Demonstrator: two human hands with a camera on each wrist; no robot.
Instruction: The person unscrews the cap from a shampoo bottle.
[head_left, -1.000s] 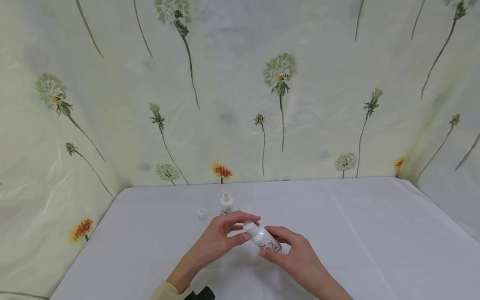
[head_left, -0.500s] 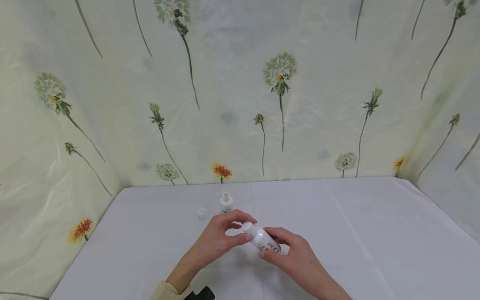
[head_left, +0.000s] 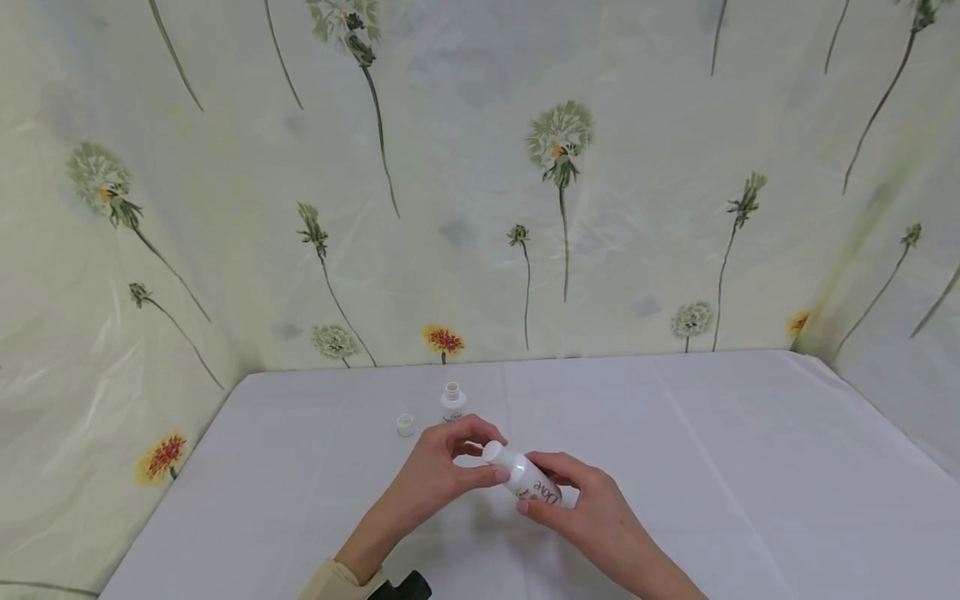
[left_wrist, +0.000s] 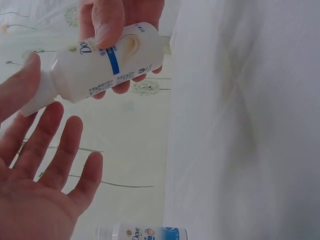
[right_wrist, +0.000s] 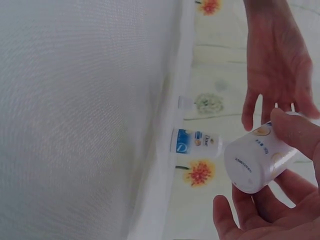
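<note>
My right hand (head_left: pixel 596 504) grips a white Dove bottle (head_left: pixel 538 483) by its body, tilted with the neck up toward the left. At the neck, the left hand (head_left: pixel 438 471) pinches the white bottle cap (left_wrist: pixel 41 95) between thumb and index finger. The left hand's other fingers spread loosely below the cap in the left wrist view. The bottle's round base (right_wrist: pixel 245 167) faces the right wrist camera. Behind the left hand stands a second white bottle (head_left: pixel 452 400), upright and uncapped, with a blue label in the right wrist view.
A loose white cap (head_left: pixel 405 425) lies on the white tablecloth (head_left: pixel 712 467), left of the standing bottle. Flower-printed sheeting (head_left: pixel 465 167) rises at the back and both sides. A black object (head_left: pixel 408 586) shows beside the left sleeve (head_left: pixel 333 581).
The left fingertips have shifted around the cap, the index finger drawing back to the left and the thumb sliding right. The right hand's hold on the bottle stays nearly the same.
</note>
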